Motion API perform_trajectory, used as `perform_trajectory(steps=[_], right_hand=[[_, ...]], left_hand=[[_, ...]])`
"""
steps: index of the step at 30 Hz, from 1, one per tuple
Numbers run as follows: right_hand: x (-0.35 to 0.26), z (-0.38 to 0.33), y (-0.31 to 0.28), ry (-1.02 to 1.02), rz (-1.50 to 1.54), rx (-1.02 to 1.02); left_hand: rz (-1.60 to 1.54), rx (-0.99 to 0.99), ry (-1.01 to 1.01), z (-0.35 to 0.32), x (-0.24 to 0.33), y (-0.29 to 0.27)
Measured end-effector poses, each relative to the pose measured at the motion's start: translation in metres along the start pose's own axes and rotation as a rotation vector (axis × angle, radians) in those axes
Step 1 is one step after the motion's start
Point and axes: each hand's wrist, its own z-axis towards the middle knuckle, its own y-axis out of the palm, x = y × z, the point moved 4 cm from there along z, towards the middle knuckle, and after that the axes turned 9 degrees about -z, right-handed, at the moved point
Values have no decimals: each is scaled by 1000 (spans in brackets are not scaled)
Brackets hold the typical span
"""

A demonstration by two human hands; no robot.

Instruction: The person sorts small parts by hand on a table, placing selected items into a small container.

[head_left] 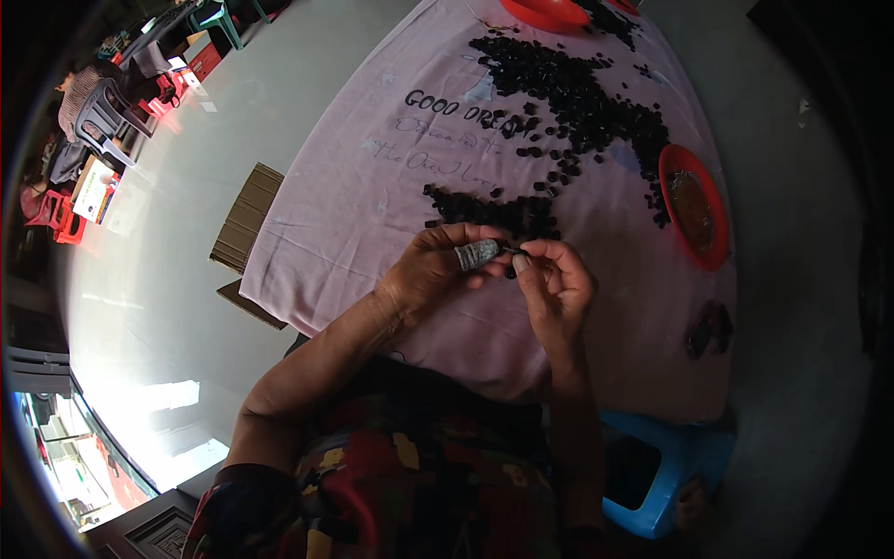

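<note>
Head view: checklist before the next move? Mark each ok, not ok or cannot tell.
1. Right hand pinching the small dark piece: ok.
2. Left hand close against it, grey wrap on one digit: ok; its grip: cannot tell.
3. Piece's orientation: cannot tell, mostly hidden.
4. Loose black pieces nearby: ok, a cluster lies just beyond the hands.
5. Red plate on the pink tablecloth, right side: ok; contents too small to identify.

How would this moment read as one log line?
Left hand: at small dark item | right hand: pinching it | ahead: black pieces scattered on pink cloth | right: red plate
</note>
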Motion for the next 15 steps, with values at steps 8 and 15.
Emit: perform_trajectory(steps=[8, 15], right_hand=[[2, -2, -3, -14, -6, 6], [2, 0, -8, 11, -22, -3]], left_hand=[[79, -24, 54, -1, 3, -2], [-53, -17, 20, 1, 1, -2]])
